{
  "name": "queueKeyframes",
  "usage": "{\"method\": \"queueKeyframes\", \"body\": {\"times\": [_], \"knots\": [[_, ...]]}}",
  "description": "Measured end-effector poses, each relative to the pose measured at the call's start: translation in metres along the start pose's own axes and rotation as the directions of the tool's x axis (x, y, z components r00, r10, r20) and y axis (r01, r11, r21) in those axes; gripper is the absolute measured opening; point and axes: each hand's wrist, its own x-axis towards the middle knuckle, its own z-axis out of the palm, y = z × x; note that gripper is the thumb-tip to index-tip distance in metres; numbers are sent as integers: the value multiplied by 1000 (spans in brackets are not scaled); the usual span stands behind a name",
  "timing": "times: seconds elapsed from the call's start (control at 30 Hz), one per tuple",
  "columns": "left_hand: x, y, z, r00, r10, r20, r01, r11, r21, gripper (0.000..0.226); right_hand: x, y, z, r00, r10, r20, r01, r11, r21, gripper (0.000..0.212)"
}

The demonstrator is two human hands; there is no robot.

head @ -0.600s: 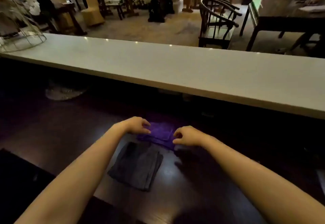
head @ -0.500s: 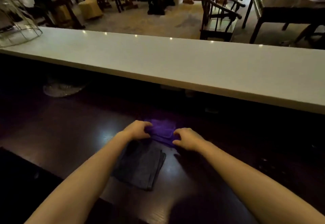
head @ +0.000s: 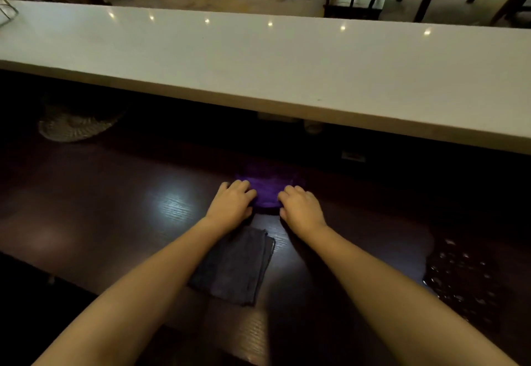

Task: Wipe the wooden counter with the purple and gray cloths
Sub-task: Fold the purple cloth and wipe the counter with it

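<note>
Item: wooden counter (head: 109, 216), dark, glossy, running left to right beneath a raised pale ledge (head: 258, 61). Item: purple cloth (head: 268, 190), lying on the counter toward its far edge, partly in the shadow under the ledge. Item: gray cloth (head: 235, 268), folded, flat on the counter nearer the near edge, part-covered by the left forearm, no hand closed on it. Left hand (head: 231, 206): palm down on the purple cloth's left side, fingers curled over and pressing its margin; whether they pinch the fabric cannot be told. Right hand (head: 300, 207): palm down on the right side of the same cloth, fingers bent in like manner, grip likewise undetermined. Change noted: against the views half a second earlier, both hands and the purple cloth stand farther toward the far edge of the counter, and the purple cloth has drawn clear of the gray one, a strip of bare wood now showing between them. Reading: a forward wiping stroke with the purple cloth appears to be under way; the gray cloth seems not yet used, so the task looks to be at an early stage. Other: a pale woven mat (head: 71, 127) at the far left, in shadow. Brands, labels, writing: none legible; a small pale tag (head: 353, 156) under the ledge is too dim to read.
</note>
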Motion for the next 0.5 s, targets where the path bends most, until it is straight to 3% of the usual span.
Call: {"method": "queueKeyframes", "body": {"times": [0.1,0.23,0.5], "knots": [[3,5,-3,998,-62,-6,61,995,-83,34,3,5,-8,988,147,45,-153,963,222,32],[11,12,-12,994,-110,-20,104,978,-182,35,-6,12,-21,981,193,0,-182,926,331,31],[19,35,-60,976,31,-216,-132,871,-473,26,-58,53,-71,932,333,-141,-222,835,503,17]]}}
